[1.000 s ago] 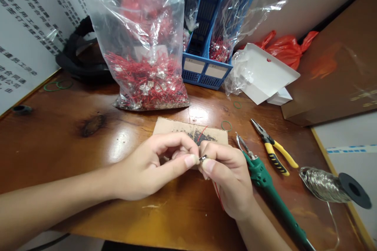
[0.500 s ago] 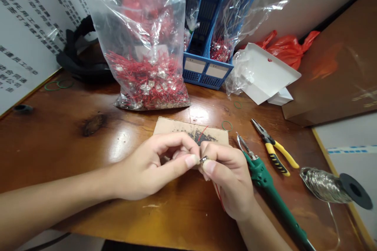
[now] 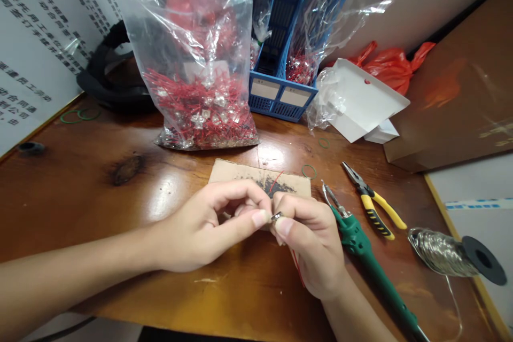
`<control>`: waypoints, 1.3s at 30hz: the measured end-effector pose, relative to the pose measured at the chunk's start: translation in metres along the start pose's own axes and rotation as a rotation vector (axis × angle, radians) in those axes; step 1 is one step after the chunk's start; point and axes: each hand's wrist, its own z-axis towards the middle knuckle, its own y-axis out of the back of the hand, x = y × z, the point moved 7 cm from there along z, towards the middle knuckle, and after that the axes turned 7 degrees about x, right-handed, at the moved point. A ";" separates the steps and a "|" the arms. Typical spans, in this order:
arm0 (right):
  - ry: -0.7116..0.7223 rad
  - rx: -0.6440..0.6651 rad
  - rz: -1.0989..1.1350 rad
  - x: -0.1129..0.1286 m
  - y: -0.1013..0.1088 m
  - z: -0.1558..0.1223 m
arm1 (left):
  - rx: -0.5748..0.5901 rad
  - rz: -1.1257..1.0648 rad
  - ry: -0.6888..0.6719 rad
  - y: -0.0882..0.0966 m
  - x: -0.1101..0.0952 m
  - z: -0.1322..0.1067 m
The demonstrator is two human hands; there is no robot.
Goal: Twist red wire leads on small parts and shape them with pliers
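Observation:
Between the thumb and fingers of my right hand (image 3: pixel 310 240) is a small shiny metal part (image 3: pixel 276 217). A red wire (image 3: pixel 297 267) hangs below that hand. My left hand (image 3: pixel 228 224) is closed in a pinch, its thumb and fingertip touching the part's left side; whatever lies between those tips is hidden. Both hands are over the near edge of a scorched piece of cardboard (image 3: pixel 220 171). Another short red wire (image 3: pixel 276 181) stands out above the cardboard, just beyond the fingers.
On the right lie a green soldering iron (image 3: pixel 372 267), yellow-handled pliers (image 3: pixel 371 200) and a spool of solder wire (image 3: pixel 441 254). Behind stand a clear bag of red wired parts (image 3: pixel 200 101), blue bins (image 3: pixel 282 96), a white box (image 3: pixel 360 99) and a brown carton (image 3: pixel 460 80).

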 end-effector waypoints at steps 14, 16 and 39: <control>0.026 -0.018 -0.093 0.003 0.000 0.000 | -0.003 0.017 0.004 0.000 0.001 0.000; 0.028 -0.020 -0.102 0.004 0.000 0.000 | -0.005 0.012 0.000 0.000 0.000 0.000; -0.015 0.004 0.042 -0.002 -0.001 -0.001 | 0.004 -0.033 0.000 -0.001 0.002 0.001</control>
